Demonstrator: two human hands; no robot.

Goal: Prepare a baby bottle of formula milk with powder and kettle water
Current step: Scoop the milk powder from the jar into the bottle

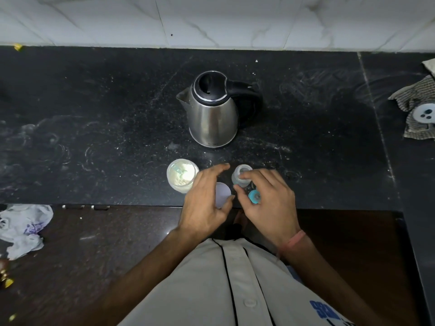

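Shirt point(235, 290) nearest, pale with dark stripes and a blue print, two bare forearms reaching forward over it. Left hand point(203, 203) above the near edge of the dark counter point(94, 118), fingers spread and relaxed, gripping nothing, hovering over a round white lid point(222, 195) lying flat. Right hand point(268, 203), pink band at the wrist, fingers curled around the baby bottle point(240, 176), forefinger at its open rim, thumb on the near side. Bottle upright, just right of the lid. Blue teat ring point(254, 196) partly hidden under the right hand; hard to tell whether held or lying on the counter. Open powder jar point(181, 174) just left of the left hand, pale powder and a small scoop inside. Steel kettle point(211, 109) farther back, black lid closed, spout to the left, handle to the right. Checked cloth point(416, 107) at the far right edge with a white round piece point(424, 112) on it. Crumpled plastic bag point(23, 227) low on the left. White marbled tiles point(211, 20) behind the counter.
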